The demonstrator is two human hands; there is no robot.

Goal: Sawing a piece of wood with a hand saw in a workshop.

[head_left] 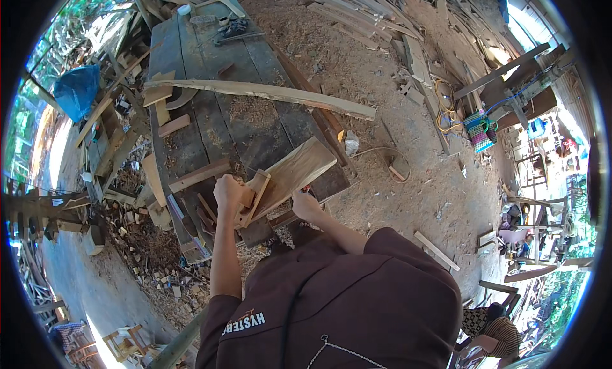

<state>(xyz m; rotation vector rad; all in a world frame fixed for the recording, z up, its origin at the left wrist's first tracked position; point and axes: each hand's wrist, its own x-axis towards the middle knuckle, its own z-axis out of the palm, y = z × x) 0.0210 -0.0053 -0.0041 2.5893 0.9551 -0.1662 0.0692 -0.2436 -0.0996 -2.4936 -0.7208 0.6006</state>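
Note:
A pale wooden board [298, 171] lies slantwise across the near end of the dark plank workbench [213, 136]. Over its left end sits a small wooden piece, a narrow strip joined to a short block [258, 197]. My left hand [228, 193] is closed in a fist against the block and seems to grip it; the fingers are mostly hidden. My right hand [306, 206] is at the board's near edge, fingers curled, with a small red bit showing by the fingertips. What it holds cannot be made out. A short brown wood block [201, 174] lies just beyond my left hand.
A long curved plank [261, 95] crosses the bench and overhangs its right edge. Dark tools [233, 28] lie at the far end. Offcuts [153, 260] litter the ground at left. Stacked boards [363, 15] and a woven basket [479, 130] stand farther right.

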